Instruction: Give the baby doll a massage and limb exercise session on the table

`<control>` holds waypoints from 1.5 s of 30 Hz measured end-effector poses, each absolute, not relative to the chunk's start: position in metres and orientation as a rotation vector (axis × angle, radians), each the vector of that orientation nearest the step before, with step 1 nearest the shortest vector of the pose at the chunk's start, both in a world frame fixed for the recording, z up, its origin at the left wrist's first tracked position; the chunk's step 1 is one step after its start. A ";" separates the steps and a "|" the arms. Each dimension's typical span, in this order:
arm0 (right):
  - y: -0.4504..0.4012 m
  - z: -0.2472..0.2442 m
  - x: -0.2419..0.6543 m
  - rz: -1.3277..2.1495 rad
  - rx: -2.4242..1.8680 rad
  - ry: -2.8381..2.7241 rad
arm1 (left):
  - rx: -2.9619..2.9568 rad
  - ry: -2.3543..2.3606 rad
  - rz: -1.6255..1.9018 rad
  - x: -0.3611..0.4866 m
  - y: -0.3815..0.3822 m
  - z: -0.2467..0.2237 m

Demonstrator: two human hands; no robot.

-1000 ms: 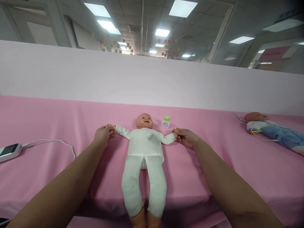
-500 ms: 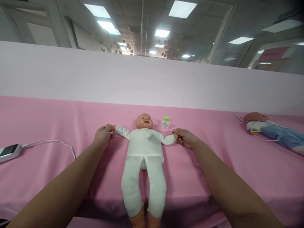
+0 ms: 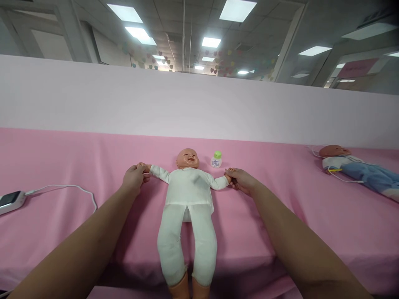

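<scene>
A baby doll (image 3: 189, 187) in a white top and white trousers lies face up on the pink cloth (image 3: 255, 232), its arms stretched out sideways and its feet toward me. My left hand (image 3: 134, 177) is closed on the doll's hand at the left. On the other side, my right hand (image 3: 242, 180) pinches the doll's other hand. A small clear bottle with a green cap (image 3: 216, 160) stands beside the doll's head, a little beyond my right hand.
A second doll in blue clothes (image 3: 370, 174) lies at the far right with a thin white cord and a yellow item. At the far left is a white device with a dark screen (image 3: 11, 202) and a cable. A white panel (image 3: 199, 106) rises behind the cloth.
The whole view has shifted slightly. Both hands keep their hold on the doll's hands, and the doll's pose looks the same.
</scene>
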State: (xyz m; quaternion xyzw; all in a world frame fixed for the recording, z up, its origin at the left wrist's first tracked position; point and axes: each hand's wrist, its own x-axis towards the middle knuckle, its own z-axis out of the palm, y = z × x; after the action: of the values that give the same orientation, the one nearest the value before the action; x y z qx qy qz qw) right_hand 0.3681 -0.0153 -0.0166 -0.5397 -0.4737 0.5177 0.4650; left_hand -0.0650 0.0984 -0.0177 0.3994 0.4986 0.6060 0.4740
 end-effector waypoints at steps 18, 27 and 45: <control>-0.009 -0.019 0.371 1.265 -1.386 -0.974 | 1.014 1.236 1.474 -0.067 0.100 -0.020; -0.011 -0.014 0.372 1.346 -1.297 -0.829 | 1.009 1.261 1.469 -0.068 0.101 -0.021; -0.008 -0.023 0.380 1.404 -1.206 -0.954 | 0.987 1.250 1.479 -0.066 0.100 -0.019</control>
State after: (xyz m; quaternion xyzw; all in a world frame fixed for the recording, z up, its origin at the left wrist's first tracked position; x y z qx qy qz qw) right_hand 0.3803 -0.0084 -0.0235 -0.4998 -0.3953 0.5819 0.5053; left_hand -0.0660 0.0999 -0.0190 0.4020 0.5091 0.6022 0.4654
